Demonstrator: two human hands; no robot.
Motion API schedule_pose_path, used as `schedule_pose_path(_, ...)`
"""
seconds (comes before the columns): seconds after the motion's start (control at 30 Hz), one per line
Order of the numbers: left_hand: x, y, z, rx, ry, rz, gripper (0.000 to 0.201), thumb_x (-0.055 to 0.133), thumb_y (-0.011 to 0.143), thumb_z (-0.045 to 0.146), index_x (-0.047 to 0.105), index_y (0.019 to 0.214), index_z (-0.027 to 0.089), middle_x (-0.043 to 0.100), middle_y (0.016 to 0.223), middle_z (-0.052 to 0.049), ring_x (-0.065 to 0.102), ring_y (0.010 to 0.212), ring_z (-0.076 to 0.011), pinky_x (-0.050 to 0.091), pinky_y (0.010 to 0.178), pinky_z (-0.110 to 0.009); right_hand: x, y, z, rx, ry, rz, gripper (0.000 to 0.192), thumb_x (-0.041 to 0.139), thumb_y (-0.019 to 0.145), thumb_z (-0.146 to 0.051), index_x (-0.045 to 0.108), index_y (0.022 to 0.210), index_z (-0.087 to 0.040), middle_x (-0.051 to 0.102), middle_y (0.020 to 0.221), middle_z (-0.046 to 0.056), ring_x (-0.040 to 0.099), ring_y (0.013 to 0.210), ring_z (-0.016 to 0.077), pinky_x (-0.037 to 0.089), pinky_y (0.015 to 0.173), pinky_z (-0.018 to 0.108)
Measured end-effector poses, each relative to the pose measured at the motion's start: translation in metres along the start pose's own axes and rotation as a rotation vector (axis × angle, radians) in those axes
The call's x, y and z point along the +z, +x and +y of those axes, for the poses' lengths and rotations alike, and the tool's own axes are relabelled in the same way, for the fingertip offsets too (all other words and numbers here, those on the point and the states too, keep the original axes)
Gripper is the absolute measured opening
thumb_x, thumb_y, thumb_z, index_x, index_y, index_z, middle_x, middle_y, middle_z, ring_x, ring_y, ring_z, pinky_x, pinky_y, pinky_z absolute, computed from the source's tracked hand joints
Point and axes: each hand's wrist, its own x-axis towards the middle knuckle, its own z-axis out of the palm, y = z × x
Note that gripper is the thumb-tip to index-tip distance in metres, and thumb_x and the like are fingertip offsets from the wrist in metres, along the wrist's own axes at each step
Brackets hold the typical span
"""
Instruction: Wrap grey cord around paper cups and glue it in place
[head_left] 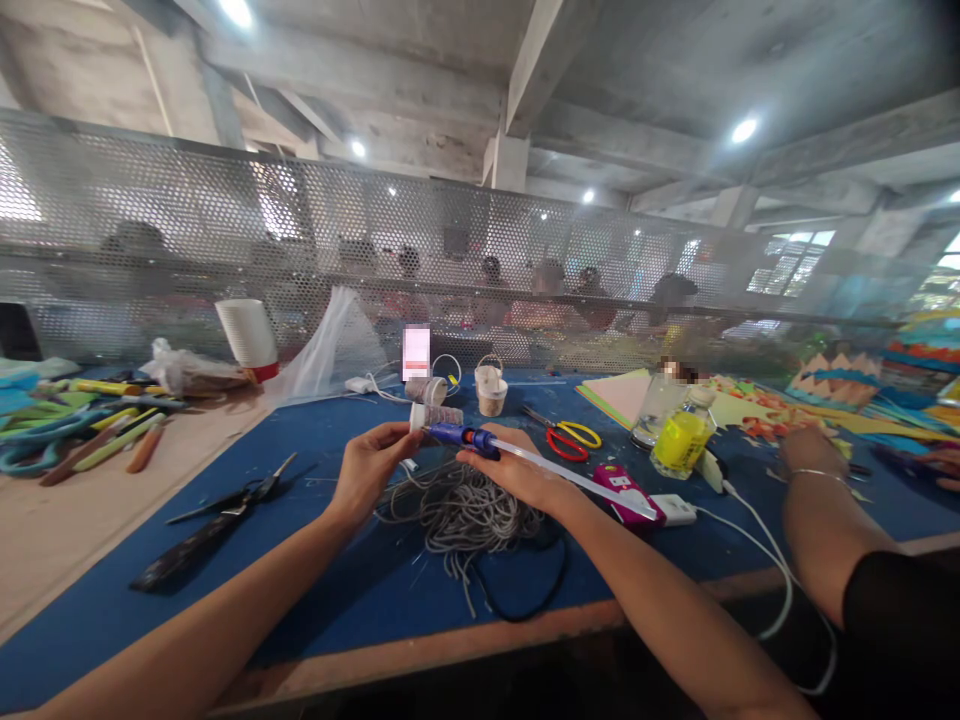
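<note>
1. Blue tabletop (315, 440); grey cord (465, 515) heaped on it, directly under both hands.
2. Right hand (517, 475): grip wrapped around glue gun (465, 437), long axis pointing left.
3. Left hand (367, 470): grip pinching small cup (417, 417) at the gun's tip.

Bare blue mat (315, 440) lies open to my left, up to the black scissors (225, 505). Ahead, cups (491, 390) and red scissors (562, 437) crowd the way. Rightward, a bottle (681, 440) and a co-worker's arm (825, 510) block passage.
</note>
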Motion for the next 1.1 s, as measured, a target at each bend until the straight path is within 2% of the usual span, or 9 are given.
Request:
schedule_pose_path(0.6,-0.0005,-0.0008,0.0004,0.004,0.020,-0.037,0.037,0.073,0.069,0.041,0.072,0.095,0.015,0.074,0.092,-0.010,0.066,0.084,-0.0228,0.050,0.079,-0.032,0.0008,0.0002,0.0037,0.001,-0.026,0.027,0.032,0.054,0.086,-0.050,0.055,0.076,-0.019,0.057,0.073,-0.001,0.050,0.066,0.0123,0.036,0.063,0.023)
schedule_pose_path(0.87,-0.0012,0.0001,-0.0008,0.010,0.042,-0.028,0.032,0.072,0.071,0.039,0.072,0.093,0.016,0.074,0.090,-0.008,0.065,0.080,-0.0198,0.049,0.077,-0.030,0.0008,0.0009,0.0050,0.004,-0.023,0.042,0.032,0.053,0.087,-0.050,0.059,0.080,-0.019,0.060,0.076,0.000,0.052,0.069,0.0129,0.038,0.065,0.023)
schedule_pose_path(1.1,0.0007,-0.0014,0.0015,0.007,0.027,-0.032,0.033,0.072,0.070,0.041,0.072,0.090,0.015,0.075,0.089,-0.009,0.067,0.084,-0.0231,0.050,0.081,-0.034,0.0023,-0.0001,0.0068,0.005,0.002,0.050,0.032,0.054,0.086,-0.050,0.059,0.079,-0.019,0.060,0.075,0.000,0.051,0.067,0.0125,0.037,0.064,0.023)
